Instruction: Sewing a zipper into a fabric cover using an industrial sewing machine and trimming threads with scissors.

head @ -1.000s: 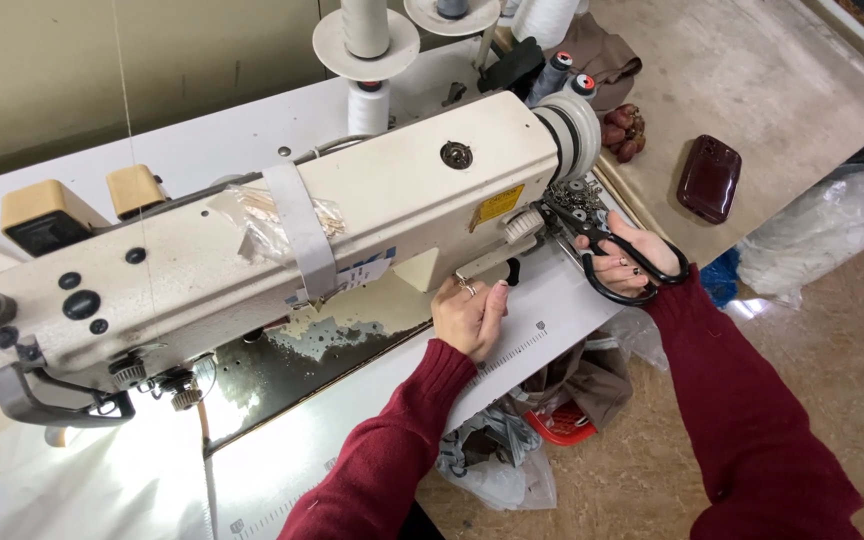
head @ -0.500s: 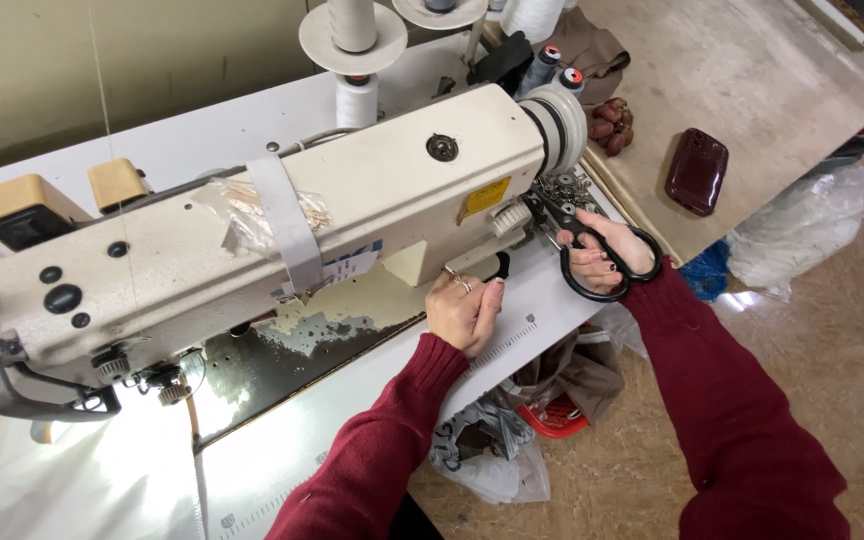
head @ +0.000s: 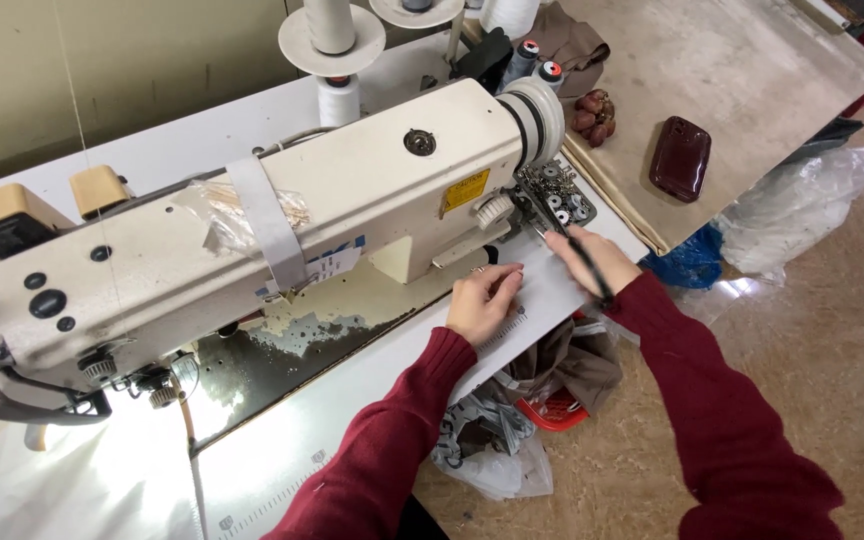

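Note:
My right hand [head: 592, 258] is shut on black-handled scissors [head: 580, 252], blurred by motion, with the tips pointing up-left toward a small tray of metal bobbins [head: 555, 190]. That tray sits just below the handwheel [head: 542, 118] of a cream industrial sewing machine [head: 252, 230]. My left hand [head: 482, 300] rests on the white table [head: 332, 400] in front of the machine's base, its fingers loosely bent, its fingertips touching the surface and nothing seen in it. Both sleeves are dark red.
Thread cones [head: 337, 60] stand behind the machine. A dark red case [head: 680, 158] and a brownish cluster [head: 594, 112] lie on a beige board at right. Plastic bags [head: 792, 205] and a red basket [head: 552, 410] with cloth sit on the floor below the table edge.
My right hand has carried the scissors from beside the handwheel down and left, toward the table edge, closer to my left hand. The left hand has stayed on the table.

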